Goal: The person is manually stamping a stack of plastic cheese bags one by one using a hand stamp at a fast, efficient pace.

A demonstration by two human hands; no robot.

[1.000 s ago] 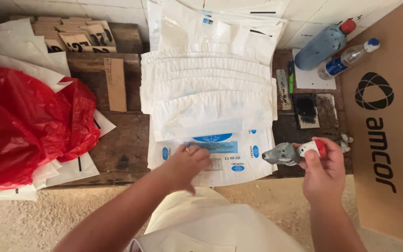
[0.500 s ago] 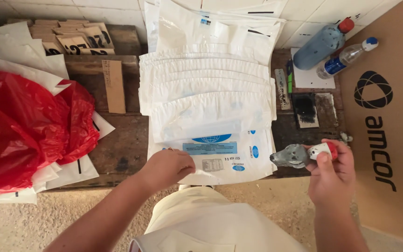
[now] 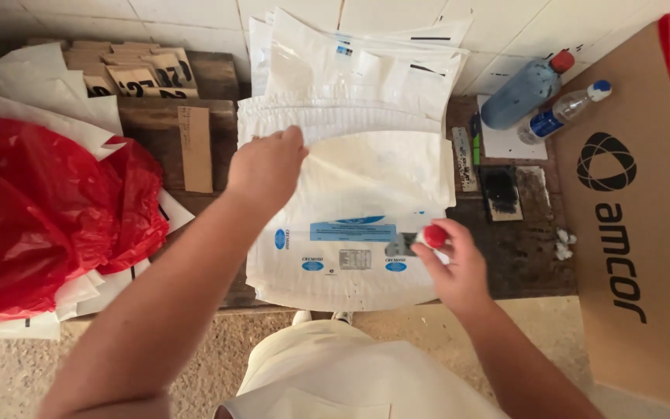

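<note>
Left grip [image 3: 267,167] lifts white bags [image 3: 350,209] over dark wooden bench [image 3: 517,256], tiled wall [image 3: 195,23] behind.

Two hands work on a stack of white bags

The left hand [image 3: 267,167] lifts the flap of the top white bag [image 3: 358,225]. The right hand [image 3: 455,268] presses a stamp with a red knob [image 3: 433,236] down on it. A red plastic bag [image 3: 40,217] lies at the left.
</note>
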